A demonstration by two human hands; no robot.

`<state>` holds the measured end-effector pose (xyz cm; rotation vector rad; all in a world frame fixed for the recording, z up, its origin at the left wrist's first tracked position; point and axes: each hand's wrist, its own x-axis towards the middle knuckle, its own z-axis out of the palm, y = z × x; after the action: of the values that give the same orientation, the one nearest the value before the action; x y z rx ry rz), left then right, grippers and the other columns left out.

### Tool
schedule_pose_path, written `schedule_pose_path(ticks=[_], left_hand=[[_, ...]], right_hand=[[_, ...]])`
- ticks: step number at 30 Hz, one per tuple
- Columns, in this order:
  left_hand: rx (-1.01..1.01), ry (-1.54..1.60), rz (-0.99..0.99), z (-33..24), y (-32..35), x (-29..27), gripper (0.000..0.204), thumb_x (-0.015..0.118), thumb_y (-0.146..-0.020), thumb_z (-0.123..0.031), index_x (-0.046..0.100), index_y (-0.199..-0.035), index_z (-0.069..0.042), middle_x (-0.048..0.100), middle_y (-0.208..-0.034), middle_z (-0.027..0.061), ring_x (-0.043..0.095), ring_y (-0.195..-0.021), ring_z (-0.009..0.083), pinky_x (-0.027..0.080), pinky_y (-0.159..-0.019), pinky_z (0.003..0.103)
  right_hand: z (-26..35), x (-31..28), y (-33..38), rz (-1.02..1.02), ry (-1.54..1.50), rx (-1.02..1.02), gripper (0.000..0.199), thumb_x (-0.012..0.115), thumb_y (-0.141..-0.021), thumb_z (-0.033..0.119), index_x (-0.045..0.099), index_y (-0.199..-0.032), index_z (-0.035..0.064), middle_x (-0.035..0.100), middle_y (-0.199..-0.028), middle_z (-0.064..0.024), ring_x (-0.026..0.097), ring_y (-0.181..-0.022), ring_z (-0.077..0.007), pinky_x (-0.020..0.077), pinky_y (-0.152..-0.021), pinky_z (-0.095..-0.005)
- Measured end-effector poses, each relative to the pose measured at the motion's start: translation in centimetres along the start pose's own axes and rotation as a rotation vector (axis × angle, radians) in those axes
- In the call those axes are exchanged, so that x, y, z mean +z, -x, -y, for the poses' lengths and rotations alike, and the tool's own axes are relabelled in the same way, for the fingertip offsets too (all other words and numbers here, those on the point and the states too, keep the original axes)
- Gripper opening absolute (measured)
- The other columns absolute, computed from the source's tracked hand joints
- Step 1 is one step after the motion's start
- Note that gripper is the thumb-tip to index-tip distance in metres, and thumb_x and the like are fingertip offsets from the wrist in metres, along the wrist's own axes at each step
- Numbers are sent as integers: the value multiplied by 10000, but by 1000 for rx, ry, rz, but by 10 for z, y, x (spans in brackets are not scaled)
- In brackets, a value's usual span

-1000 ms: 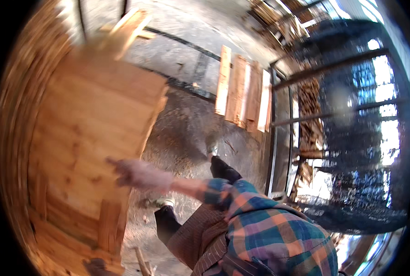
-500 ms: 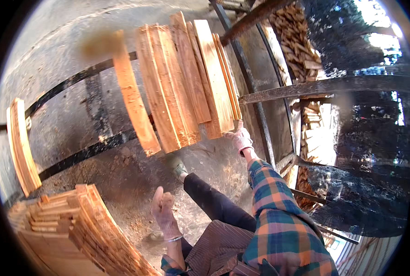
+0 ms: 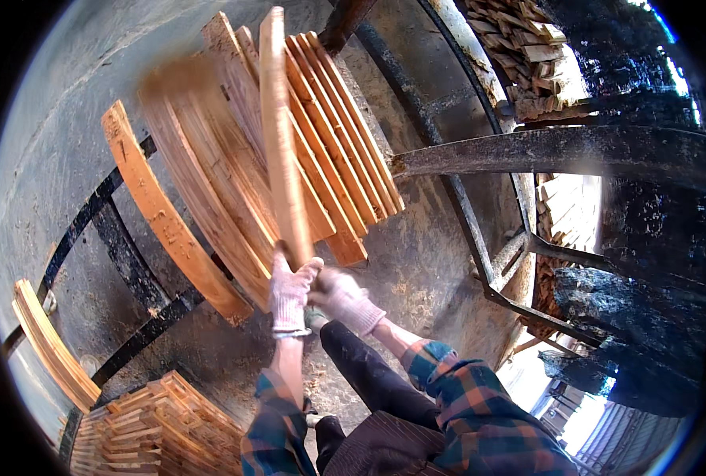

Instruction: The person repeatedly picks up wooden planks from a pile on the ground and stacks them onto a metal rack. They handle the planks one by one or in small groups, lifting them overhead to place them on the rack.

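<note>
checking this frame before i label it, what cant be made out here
Head view only:
- The lower end of the raised plank is covered by the gloved left hand and right hand.
- The upper left of the leaning planks is smeared by motion blur.
- The stacked planks at lower left are cut off by the fisheye rim.
- The dark mass on the right is too shadowed to identify.

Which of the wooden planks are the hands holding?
The long pale wooden plank standing on edge above the stack; both gloved hands, left hand and right hand, grip its lower end.
</note>
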<state>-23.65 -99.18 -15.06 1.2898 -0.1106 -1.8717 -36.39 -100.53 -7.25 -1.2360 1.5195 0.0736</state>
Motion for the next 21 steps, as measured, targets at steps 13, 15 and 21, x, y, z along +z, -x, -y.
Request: schedule_pose_path(ticks=[13,15,21], left_hand=[[223,-167,-352,12,-15,-36,399,516,-783,78,538,-1180,42,607,-901,27,555,-713,88,465,-689,192],[200,-118,-339,11,-15,-54,393,532,-788,69,541,-1180,41,615,-925,33,567,-741,91,476,-706,202],[310,-110,-473,-8,5,-38,388,541,-786,81,541,-1174,73,609,-1004,51,579,-830,115,484,-772,239]], right_hand=[[-19,-157,-127,-506,476,435,1105,815,-619,510,219,-1471,136,456,-1295,-236,514,-1141,-398,460,-926,-498],[-15,-161,-124,-482,528,419,1032,817,-636,484,265,-1428,117,491,-1237,-242,555,-1086,-393,492,-876,-475],[-24,-169,-112,-447,514,258,939,812,-644,474,383,-1373,66,533,-1207,-239,566,-1087,-377,489,-900,-435]])
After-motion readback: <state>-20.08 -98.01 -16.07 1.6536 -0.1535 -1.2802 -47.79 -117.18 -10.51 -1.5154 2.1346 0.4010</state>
